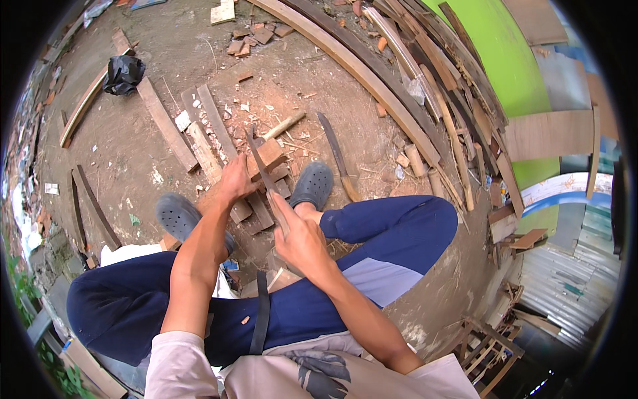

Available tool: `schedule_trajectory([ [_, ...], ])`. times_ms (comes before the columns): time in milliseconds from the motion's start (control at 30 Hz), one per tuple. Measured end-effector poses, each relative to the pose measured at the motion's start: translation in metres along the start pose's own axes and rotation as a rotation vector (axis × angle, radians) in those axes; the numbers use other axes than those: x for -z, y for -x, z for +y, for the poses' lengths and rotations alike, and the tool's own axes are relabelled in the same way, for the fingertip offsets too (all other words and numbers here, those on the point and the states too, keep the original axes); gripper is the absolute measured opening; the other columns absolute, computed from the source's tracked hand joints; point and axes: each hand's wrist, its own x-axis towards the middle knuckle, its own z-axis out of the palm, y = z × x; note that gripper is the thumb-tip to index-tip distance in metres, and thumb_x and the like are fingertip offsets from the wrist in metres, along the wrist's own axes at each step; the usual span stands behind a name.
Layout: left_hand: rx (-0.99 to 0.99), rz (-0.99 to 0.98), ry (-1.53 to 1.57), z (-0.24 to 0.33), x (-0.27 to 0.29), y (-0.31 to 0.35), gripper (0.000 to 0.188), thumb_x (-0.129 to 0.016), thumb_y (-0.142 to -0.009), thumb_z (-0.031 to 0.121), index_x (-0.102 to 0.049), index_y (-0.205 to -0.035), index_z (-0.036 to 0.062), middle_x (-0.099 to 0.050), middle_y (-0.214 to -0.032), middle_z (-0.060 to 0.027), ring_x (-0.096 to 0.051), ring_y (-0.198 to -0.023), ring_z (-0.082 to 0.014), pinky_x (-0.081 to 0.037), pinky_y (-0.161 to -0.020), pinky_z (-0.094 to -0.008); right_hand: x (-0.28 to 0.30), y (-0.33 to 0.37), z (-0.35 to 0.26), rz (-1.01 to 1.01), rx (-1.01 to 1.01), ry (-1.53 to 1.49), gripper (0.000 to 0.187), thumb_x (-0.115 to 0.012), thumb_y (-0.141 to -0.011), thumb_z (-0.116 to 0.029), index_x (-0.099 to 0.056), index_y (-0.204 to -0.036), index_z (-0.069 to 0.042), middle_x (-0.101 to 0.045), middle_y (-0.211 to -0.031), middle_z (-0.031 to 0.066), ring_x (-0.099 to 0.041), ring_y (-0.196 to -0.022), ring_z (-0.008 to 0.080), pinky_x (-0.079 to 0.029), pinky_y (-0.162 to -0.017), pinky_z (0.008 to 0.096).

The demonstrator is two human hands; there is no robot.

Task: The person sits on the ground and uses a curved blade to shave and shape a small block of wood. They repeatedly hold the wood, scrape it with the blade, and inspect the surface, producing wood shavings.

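My right hand is closed round the wooden handle of a machete, its dark narrow blade pointing away and slightly left. My left hand is beside the blade, its fingers against the left end of a reddish-brown wooden block; the fingertips are partly hidden. The block rests on short boards between my feet. Just beyond the block lies a pale round stick. A second machete, with a dark curved blade and a wooden handle, lies on the ground to the right.
Long planks and wood chips lie on the dirt ahead. A black plastic bag sits at the far left. Long timbers curve along the right, beside a green panel. My feet, in grey clogs, flank the boards.
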Motion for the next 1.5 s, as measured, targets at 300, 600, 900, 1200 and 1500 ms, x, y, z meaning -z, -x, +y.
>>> schedule_trajectory([
  [300, 0.029, -0.051, -0.041, 0.005, 0.009, 0.000, 0.086, -0.089, -0.065, 0.040, -0.048, -0.126, -0.0055, -0.062, -0.117, -0.0290, -0.058, -0.115, -0.0456, -0.046, -0.100, -0.0508, 0.017, 0.017, -0.005, -0.041, -0.025, -0.044, 0.068, -0.064, -0.083, -0.007, -0.048, -0.150, -0.010, -0.068, -0.084, 0.0326, -0.068, -0.080, 0.0504, -0.055, -0.075, 0.0549],
  [600, 0.020, -0.075, -0.073, 0.005, 0.008, -0.002, 0.088, -0.089, -0.066, 0.030, -0.045, -0.134, -0.0057, -0.060, -0.123, -0.0278, -0.056, -0.120, -0.0446, -0.045, -0.104, -0.0501, 0.029, 0.044, -0.018, 0.011, 0.003, -0.084, 0.066, -0.065, -0.081, -0.004, -0.053, -0.145, -0.004, -0.066, -0.099, 0.0364, -0.069, -0.088, 0.0471, -0.054, -0.078, 0.0501],
  [900, 0.033, -0.091, -0.063, -0.002, 0.001, -0.004, 0.085, -0.088, -0.067, 0.033, -0.046, -0.130, -0.0060, -0.061, -0.118, -0.0294, -0.058, -0.115, -0.0462, -0.046, -0.101, -0.0521, 0.011, 0.003, -0.004, -0.029, -0.086, -0.101, 0.068, -0.062, -0.081, -0.001, -0.051, -0.148, -0.009, -0.070, -0.107, 0.0288, -0.069, -0.090, 0.0460, -0.057, -0.081, 0.0453],
  [1200, -0.012, -0.092, -0.028, -0.006, -0.007, -0.005, 0.087, -0.089, -0.067, 0.037, -0.046, -0.131, -0.0028, -0.061, -0.120, -0.0259, -0.057, -0.118, -0.0430, -0.045, -0.100, -0.0526, -0.005, -0.055, 0.001, -0.176, -0.186, 0.065, 0.064, -0.062, -0.084, -0.005, -0.053, -0.147, -0.009, -0.071, -0.097, 0.0268, -0.070, -0.083, 0.0438, -0.056, -0.078, 0.0473],
  [1500, 0.078, 0.030, -0.231, 0.023, -0.010, 0.021, 0.085, -0.093, -0.065, 0.029, -0.048, -0.132, 0.0012, -0.056, -0.127, -0.0186, -0.053, -0.122, -0.0371, -0.043, -0.101, -0.0478, 0.033, 0.024, 0.021, 0.248, -0.016, -0.228, 0.053, -0.064, -0.086, -0.002, -0.061, -0.138, 0.000, -0.070, -0.123, 0.0263, -0.072, -0.112, 0.0314, -0.054, -0.095, 0.0360],
])
